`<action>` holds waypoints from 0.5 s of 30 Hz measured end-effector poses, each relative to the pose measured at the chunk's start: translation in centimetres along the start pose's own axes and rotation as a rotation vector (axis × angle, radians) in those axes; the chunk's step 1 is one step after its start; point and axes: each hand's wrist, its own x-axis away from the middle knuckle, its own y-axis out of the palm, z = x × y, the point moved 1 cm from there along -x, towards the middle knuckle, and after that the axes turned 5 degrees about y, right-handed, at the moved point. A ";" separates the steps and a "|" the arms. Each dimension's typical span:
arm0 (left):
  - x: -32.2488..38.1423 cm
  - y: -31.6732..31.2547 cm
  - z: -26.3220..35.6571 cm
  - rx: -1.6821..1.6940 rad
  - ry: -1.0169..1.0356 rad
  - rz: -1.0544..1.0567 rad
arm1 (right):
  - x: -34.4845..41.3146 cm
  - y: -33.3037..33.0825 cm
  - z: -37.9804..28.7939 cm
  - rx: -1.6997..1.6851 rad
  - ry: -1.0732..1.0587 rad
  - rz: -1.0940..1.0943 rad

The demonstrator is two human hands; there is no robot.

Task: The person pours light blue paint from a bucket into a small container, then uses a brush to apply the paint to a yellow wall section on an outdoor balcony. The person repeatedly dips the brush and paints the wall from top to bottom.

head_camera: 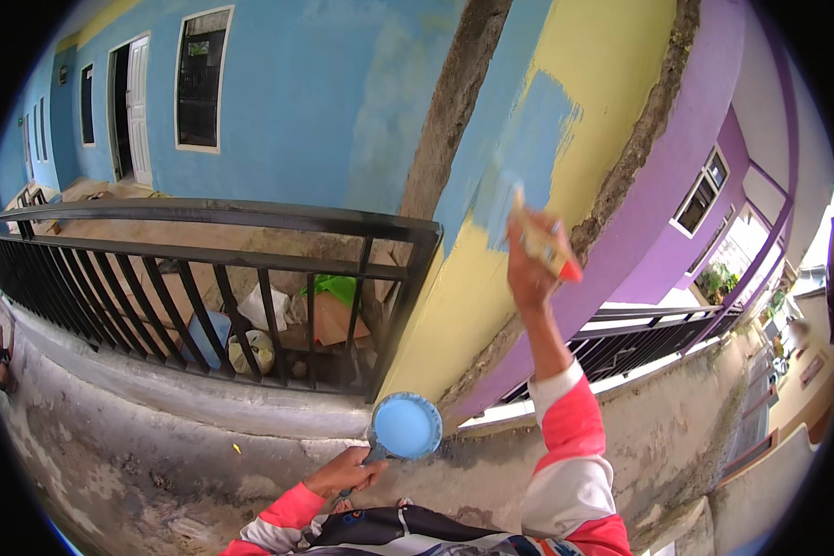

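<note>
My left hand (348, 471) grips the handle of a round dipper of light blue paint (407, 425), held low before my body. Raised against the wall, my right hand (534, 267) is closed around a paintbrush (543, 244) with a red-tipped handle. Its bristles are blurred and lie at the lower part of a blue painted patch (538, 132). Around this patch the yellow wall strip (615, 55) still shows, with ragged brush marks along the blue edge. I cannot tell whether the bristles touch the wall.
A black metal railing (215, 217) meets the wall on the left. Behind it lie a green bag (333, 285), cardboard (337, 320) and white sacks (264, 306). A purple wall (667, 208) adjoins on the right. Stained concrete ground (146, 479) lies below. Someone's legs (0, 354) show far left.
</note>
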 end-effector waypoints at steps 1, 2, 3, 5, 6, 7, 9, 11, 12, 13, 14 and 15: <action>0.0 -0.2 -0.1 -0.001 -0.002 -0.003 | 2.9 -1.4 -0.1 0.054 0.015 -0.084; -0.1 -0.3 -0.2 0.002 -0.006 -0.001 | 5.0 -2.4 -0.3 0.102 0.032 -0.171; -0.3 -0.2 0.0 -0.001 0.005 -0.002 | 5.8 -3.1 -0.8 0.073 0.136 -0.222; 0.6 -0.5 0.7 0.000 -0.007 0.026 | 7.5 -3.7 -4.1 -0.014 0.377 -0.332; 0.6 -0.6 0.7 -0.006 -0.012 0.023 | 8.1 -4.1 -5.3 -0.046 0.565 -0.343; 0.2 -0.5 0.8 -0.012 -0.016 0.013 | 8.6 -4.8 -5.4 -0.059 0.625 -0.404; -0.3 0.0 1.2 -0.014 -0.040 0.026 | 9.8 -6.1 -5.1 -0.096 0.741 -0.520; -0.7 0.3 1.1 -0.014 -0.016 0.041 | 11.4 -6.2 -5.7 0.019 0.786 -0.654; -0.8 0.5 1.4 0.005 -0.015 0.033 | 12.2 -6.3 -5.8 0.073 0.793 -0.720; -0.8 0.7 2.2 0.022 -0.001 0.028 | 13.3 -6.2 -5.5 0.071 0.812 -0.764; -0.8 1.1 2.6 0.039 0.012 0.022 | 14.9 -6.2 -4.7 0.070 0.830 -0.808; -0.9 1.6 3.0 0.046 0.010 0.025 | 16.2 -6.4 -4.0 0.072 0.846 -0.849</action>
